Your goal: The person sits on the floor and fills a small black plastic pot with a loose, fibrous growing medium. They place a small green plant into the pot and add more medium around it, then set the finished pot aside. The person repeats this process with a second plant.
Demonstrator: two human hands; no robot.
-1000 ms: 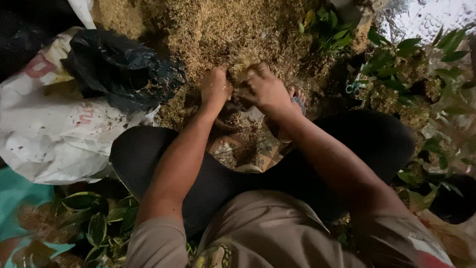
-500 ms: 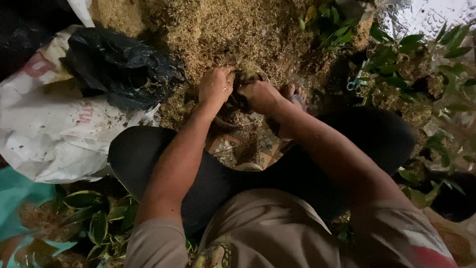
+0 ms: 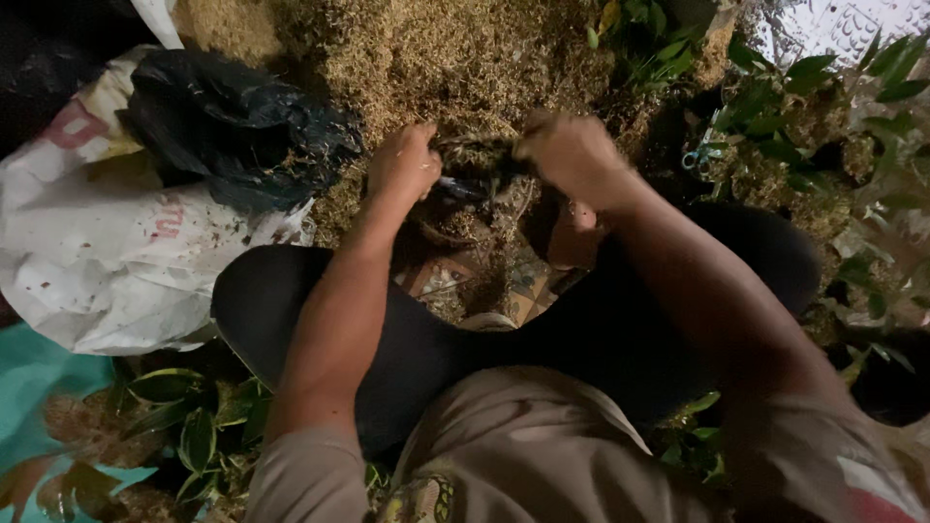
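- Spreading over the ground ahead is a big heap of dry yellow-brown husk and fibre [image 3: 436, 58], most of it loose and untouched.
- Beside it lie a white printed plastic sack [image 3: 97, 261] and a crumpled black plastic bag [image 3: 232, 126].
- Between the knees, a small dark clump of fibre and roots [image 3: 480, 165] is gripped at both ends.
- Left hand [image 3: 407, 165] is closed in a fist on the clump.
- Right hand [image 3: 572, 155] is also curled tight on it; packing seems unfinished.
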